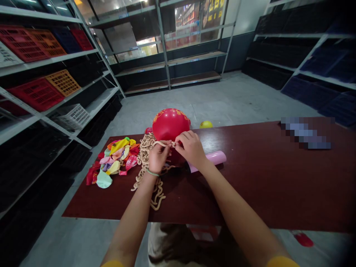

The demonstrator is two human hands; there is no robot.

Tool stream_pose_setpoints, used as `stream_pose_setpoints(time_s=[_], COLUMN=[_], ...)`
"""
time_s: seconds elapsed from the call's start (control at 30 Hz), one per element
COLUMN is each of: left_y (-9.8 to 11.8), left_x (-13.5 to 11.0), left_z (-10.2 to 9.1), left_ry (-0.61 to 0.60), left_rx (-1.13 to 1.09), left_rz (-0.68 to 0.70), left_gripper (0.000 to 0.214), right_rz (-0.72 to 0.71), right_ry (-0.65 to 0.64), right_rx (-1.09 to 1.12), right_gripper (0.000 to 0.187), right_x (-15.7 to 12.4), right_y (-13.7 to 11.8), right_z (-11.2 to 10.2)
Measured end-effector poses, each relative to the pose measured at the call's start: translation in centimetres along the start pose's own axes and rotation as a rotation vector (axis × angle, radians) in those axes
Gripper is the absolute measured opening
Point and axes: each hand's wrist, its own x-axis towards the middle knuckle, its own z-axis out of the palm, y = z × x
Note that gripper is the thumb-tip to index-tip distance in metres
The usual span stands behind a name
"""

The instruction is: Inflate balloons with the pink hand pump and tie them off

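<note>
As the forearms (133,217) slant inward from yellow sleeves (280,261), they cross the near edge of the dark red worktop (258,185) and meet at its middle. Loose cords (157,196) lie under and beside the left wrist, which wears a green band (152,172). The left hand (159,157) bends inward, its grip pinching a beige strand (159,143) between thumb and fingers. The right hand (191,148) arches over from the other side, knuckles up, its thumb and forefinger pinching the strand too. A pink cylinder (217,157) lies behind the right wrist; limp balloons (115,159) are heaped left of the cords. The red balloon (171,124) sits just beyond the fingertips, its neck hidden. A yellow balloon (206,124) shows at the far edge. Farther off, racks (167,48) stand on the grey floor (230,92), crates (41,94) on the left one.
</note>
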Motion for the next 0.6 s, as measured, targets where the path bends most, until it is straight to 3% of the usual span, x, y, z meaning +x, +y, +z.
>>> stream_pose_setpoints(time_s=[0.13,0.3,0.6], left_y=[0.16,0.28,0.03], left_x=[0.06,0.06,0.16], left_z=[0.12,0.29,0.40], left_ry=[0.070,0.027,0.026], left_rx=[0.046,-0.014,-0.091], left_rz=[-0.044,-0.185,-0.184], left_gripper=[0.023,0.025,0.023], right_rz=[0.011,-0.030,-0.090], right_ry=[0.027,0.031,-0.019], right_rx=[-0.086,-0.123,-0.082], right_gripper=[0.006,0.010,0.022], right_x=[-0.12,-0.35,-0.57], right_y=[0.42,0.55,0.45], right_z=[0.46,0.81,0.89])
